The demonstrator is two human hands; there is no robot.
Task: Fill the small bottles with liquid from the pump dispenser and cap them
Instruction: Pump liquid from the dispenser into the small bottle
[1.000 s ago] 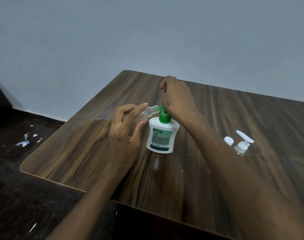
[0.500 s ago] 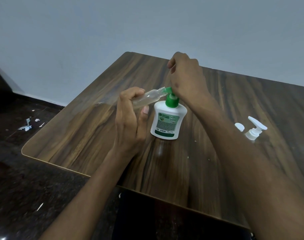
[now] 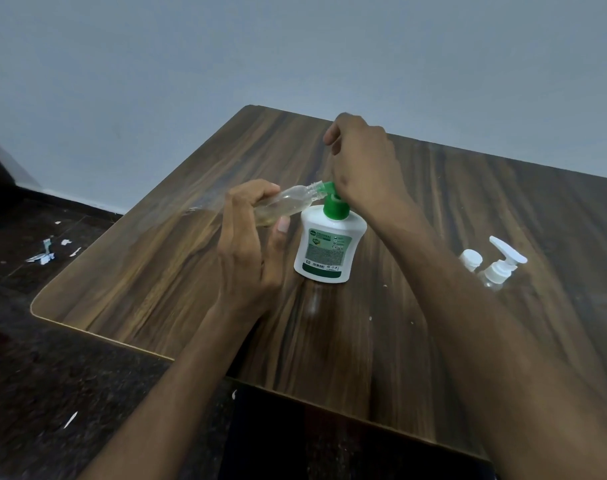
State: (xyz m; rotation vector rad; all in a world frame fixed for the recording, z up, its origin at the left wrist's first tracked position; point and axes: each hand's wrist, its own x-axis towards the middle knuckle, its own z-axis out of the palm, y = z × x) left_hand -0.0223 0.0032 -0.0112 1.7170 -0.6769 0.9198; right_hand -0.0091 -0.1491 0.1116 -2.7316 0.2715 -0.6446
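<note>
A white pump dispenser with a green collar and pump stands upright in the middle of the wooden table. My right hand lies closed over its pump head, hiding most of it. My left hand grips a small clear bottle, tilted on its side, its open mouth against the green spout. A little pale liquid sits in the bottle. At the right a small clear bottle with a white pump top stands next to a white cap.
The table's left and near edges drop to a dark floor with scraps of white paper. A pale wall rises behind the table.
The view has shifted slightly, so everything sits a little lower in the frame. Both hands keep their hold, with the small bottle still at the spout.
</note>
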